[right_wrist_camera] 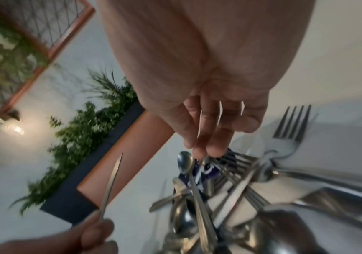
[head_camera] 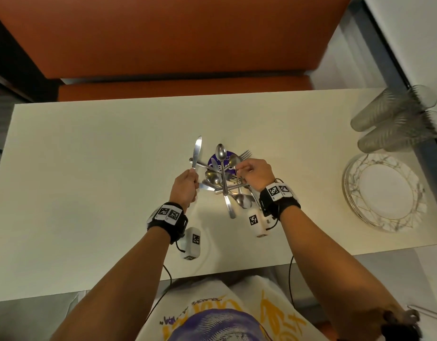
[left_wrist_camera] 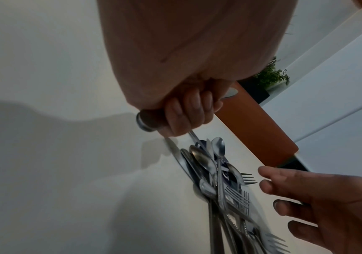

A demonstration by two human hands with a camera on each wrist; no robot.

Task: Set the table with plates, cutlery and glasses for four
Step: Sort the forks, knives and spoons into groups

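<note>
A pile of cutlery with knives, forks and spoons lies crossed over a round blue disc in the middle of the white table. My left hand grips a table knife by the handle, blade pointing away from me, just left of the pile. My right hand reaches down onto the pile's right side, fingertips at the forks and spoons. In the left wrist view those fingers are spread, with nothing seen between them. The knife's handle end sticks out of my left fist.
A stack of white patterned plates sits at the table's right end. Several clear ribbed glasses stand behind them at the far right corner. An orange bench runs along the far side. Planters with greenery stand beyond.
</note>
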